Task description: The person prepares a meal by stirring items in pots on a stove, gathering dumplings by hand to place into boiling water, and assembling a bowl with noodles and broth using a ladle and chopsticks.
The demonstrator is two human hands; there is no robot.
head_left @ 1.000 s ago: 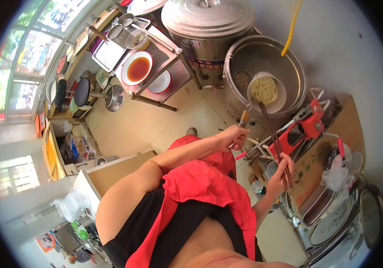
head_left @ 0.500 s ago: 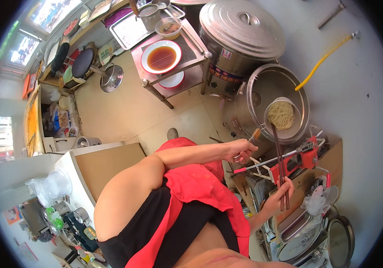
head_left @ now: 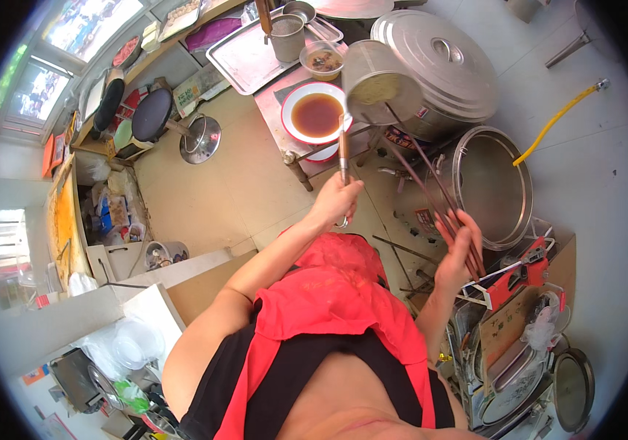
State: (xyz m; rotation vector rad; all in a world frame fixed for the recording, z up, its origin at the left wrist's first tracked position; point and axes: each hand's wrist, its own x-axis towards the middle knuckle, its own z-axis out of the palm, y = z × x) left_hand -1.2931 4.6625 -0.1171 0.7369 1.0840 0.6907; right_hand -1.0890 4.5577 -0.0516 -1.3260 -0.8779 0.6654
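Note:
My left hand [head_left: 337, 201] is closed round the wooden handle [head_left: 343, 150] of a deep mesh noodle strainer [head_left: 383, 59]. The strainer is tilted, its open end toward me, and pale noodles [head_left: 374, 92] show inside. Just left of it, a white bowl with a red rim [head_left: 284, 117] holds brown broth [head_left: 317, 116] at the table's corner. Long dark chopsticks [head_left: 431, 172] are gripped in my right hand [head_left: 462, 246], their tips reaching to the strainer's mouth. Beside the bowl sits a clear tub of dark seasoning [head_left: 323, 61].
A large lidded steel pot [head_left: 438, 62] stands behind the strainer. An uncovered steel pot [head_left: 501, 187] is to the right, below a yellow hose [head_left: 559, 121]. A metal tray [head_left: 251, 55] and a smaller strainer [head_left: 287, 38] occupy the table. A red metal device [head_left: 519, 275] lies near my right arm.
The strainer with noodles has left the open pot and swung up and left beside the broth bowl, now tilted. My right hand has moved up with the chopsticks. The whole view has shifted slightly.

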